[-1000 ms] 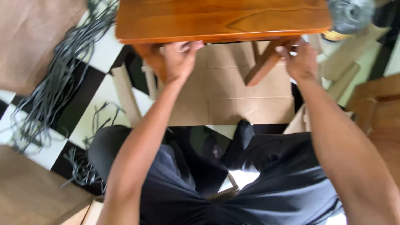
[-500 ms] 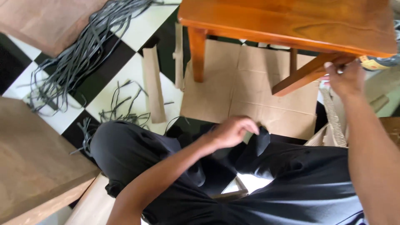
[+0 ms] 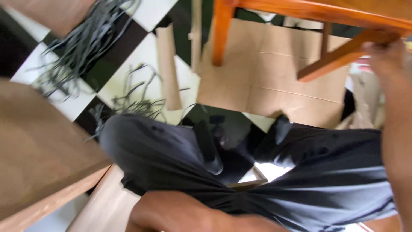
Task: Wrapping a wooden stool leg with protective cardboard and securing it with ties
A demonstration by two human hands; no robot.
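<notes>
An orange-brown wooden stool (image 3: 326, 10) stands at the top right, with one leg (image 3: 221, 34) and a slanted brace (image 3: 339, 56) showing. My right hand (image 3: 385, 56) is at the far right, closed around the upper end of that brace under the seat; the picture is blurred there. Of my left arm only the bare forearm (image 3: 180, 215) shows along the bottom edge, and the hand itself is out of frame. My legs in black trousers (image 3: 163, 150) fill the middle.
Flattened brown cardboard (image 3: 266, 86) lies under the stool on a black and white chequered floor (image 3: 141, 56). A bundle of grey strips (image 3: 81, 43) lies at the top left, with a cardboard strip (image 3: 167, 64) beside it. A brown board (image 3: 38, 141) fills the left.
My left hand let go of the stool, dropped toward my lap, then left the frame. The view swung left and down. My right hand stays on the brace.
</notes>
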